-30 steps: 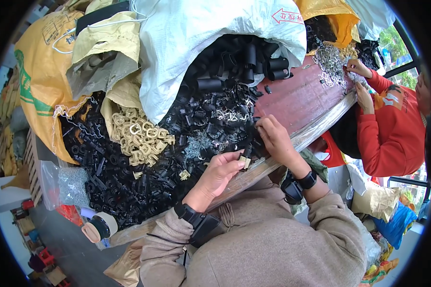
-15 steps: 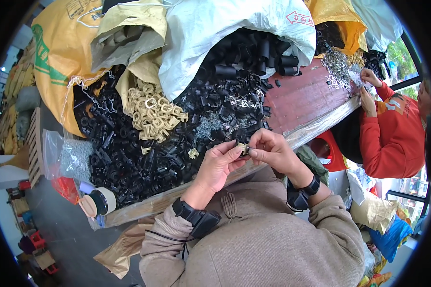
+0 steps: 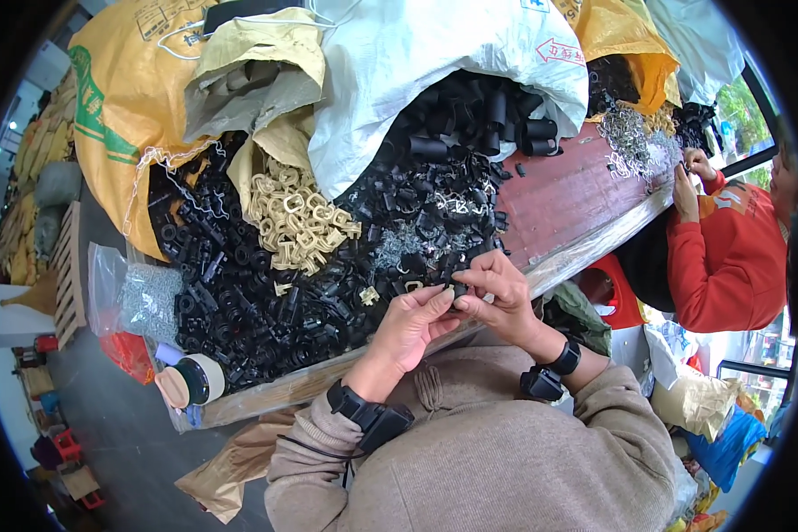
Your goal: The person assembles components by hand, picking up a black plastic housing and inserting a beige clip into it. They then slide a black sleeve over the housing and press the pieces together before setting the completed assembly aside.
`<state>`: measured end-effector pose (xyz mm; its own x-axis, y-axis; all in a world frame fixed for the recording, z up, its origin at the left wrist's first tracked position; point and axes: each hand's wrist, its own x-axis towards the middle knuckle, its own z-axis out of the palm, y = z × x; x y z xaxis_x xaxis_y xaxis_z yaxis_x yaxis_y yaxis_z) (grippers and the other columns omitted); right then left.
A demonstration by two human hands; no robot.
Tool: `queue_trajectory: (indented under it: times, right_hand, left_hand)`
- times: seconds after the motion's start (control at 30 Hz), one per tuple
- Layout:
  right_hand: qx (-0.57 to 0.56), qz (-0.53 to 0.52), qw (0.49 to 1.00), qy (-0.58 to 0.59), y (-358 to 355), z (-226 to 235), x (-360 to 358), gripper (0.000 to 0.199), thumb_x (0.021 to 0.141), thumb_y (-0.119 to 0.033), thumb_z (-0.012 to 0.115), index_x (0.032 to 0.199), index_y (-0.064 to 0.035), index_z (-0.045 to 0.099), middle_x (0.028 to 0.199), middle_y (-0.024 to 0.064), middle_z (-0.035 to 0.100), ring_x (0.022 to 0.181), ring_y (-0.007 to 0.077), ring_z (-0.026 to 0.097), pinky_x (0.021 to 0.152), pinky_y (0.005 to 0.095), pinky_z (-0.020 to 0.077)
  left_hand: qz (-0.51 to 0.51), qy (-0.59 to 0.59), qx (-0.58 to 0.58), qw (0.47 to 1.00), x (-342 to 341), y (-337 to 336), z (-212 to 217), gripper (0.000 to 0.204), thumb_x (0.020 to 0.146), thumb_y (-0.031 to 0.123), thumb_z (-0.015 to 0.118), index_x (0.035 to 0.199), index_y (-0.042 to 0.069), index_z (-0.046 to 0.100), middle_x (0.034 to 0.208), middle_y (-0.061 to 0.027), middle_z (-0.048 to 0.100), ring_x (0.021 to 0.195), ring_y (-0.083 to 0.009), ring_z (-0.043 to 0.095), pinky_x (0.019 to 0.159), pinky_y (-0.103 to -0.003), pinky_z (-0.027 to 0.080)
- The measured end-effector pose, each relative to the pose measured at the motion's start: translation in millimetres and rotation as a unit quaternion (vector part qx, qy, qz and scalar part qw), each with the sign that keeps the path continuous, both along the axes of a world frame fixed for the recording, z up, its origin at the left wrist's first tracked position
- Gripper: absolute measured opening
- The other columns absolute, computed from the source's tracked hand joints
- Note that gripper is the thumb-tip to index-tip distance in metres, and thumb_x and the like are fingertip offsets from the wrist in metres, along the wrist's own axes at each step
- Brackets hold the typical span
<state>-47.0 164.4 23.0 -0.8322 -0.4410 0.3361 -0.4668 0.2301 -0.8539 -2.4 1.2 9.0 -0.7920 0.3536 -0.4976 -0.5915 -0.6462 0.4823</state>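
My left hand [image 3: 408, 326] and my right hand [image 3: 501, 294] meet above the near edge of the table, fingertips pinched together. Between them is a small cream plastic part [image 3: 455, 290], mostly covered by the thumbs and fingers. Just beyond my hands spreads a heap of small black plastic parts [image 3: 266, 306]. A pile of cream plastic parts [image 3: 297, 222] spills from a sack on top of it, and a loose cream piece [image 3: 369, 295] lies nearer to my left hand. Thin metal pieces [image 3: 399, 244] are scattered beyond my fingers.
A white sack [image 3: 372, 80] with black tubes [image 3: 496, 111] opens at the back, beside a yellow sack [image 3: 115, 97]. At left are a bag of small grey pieces [image 3: 146, 297] and a lidded jar [image 3: 199, 377]. A co-worker in red [image 3: 727, 257] handles parts at right.
My hands stay together, and the fingers have turned and closed further over the cream part, which shows less. The table and sacks have shifted slightly right in view.
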Motion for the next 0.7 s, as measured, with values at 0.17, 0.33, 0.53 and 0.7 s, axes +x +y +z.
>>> queue_trajectory:
  times: [0.17, 0.33, 0.53, 0.7]
  right_hand:
    - [0.037, 0.003, 0.991, 0.130, 11, -15, 4, 0.029, 0.068, -0.011, 0.068, 0.095, -0.0028, 0.060, 0.077, 0.0077, 0.049, 0.064, 0.0183, 0.049, 0.054, 0.0258, 0.0409]
    - [0.026, 0.000, 0.988, 0.151, 18, -18, 0, 0.026, 0.068, -0.011, 0.066, 0.092, -0.0022, 0.060, 0.074, 0.0083, 0.049, 0.063, 0.0203, 0.049, 0.055, 0.0278, 0.0416]
    - [0.009, -0.260, 0.961, 0.097, 21, -25, -90, 0.012, 0.072, -0.008, 0.059, 0.079, 0.0011, 0.055, 0.071, 0.0092, 0.051, 0.063, 0.0209, 0.049, 0.056, 0.0286, 0.0412]
    - [0.188, -0.337, 0.919, 0.086, 14, -48, -165, 0.031, 0.072, -0.014, 0.061, 0.096, 0.0001, 0.049, 0.083, 0.0106, 0.052, 0.073, 0.0191, 0.051, 0.062, 0.0292, 0.0426]
  left_hand:
    - [-0.033, 0.032, -0.007, 0.999, 1, 12, 7, 0.026, 0.084, 0.022, 0.054, 0.101, 0.002, 0.055, 0.086, -0.0034, 0.059, 0.074, -0.0110, 0.058, 0.067, -0.022, 0.047]
    - [-0.059, 0.033, -0.032, 0.997, -2, 13, 2, 0.024, 0.085, 0.019, 0.052, 0.100, 0.001, 0.054, 0.083, -0.0053, 0.059, 0.070, -0.0124, 0.058, 0.064, -0.023, 0.049]
    - [-0.037, 0.080, -0.074, 0.993, -7, 4, -9, 0.024, 0.084, 0.020, 0.052, 0.097, 0.000, 0.054, 0.082, -0.0066, 0.059, 0.067, -0.0120, 0.057, 0.060, -0.023, 0.048]
    - [-0.036, 0.086, -0.070, 0.993, -12, 2, -8, 0.023, 0.084, 0.019, 0.054, 0.095, 0.000, 0.054, 0.083, -0.0077, 0.059, 0.069, -0.0125, 0.058, 0.060, -0.023, 0.049]
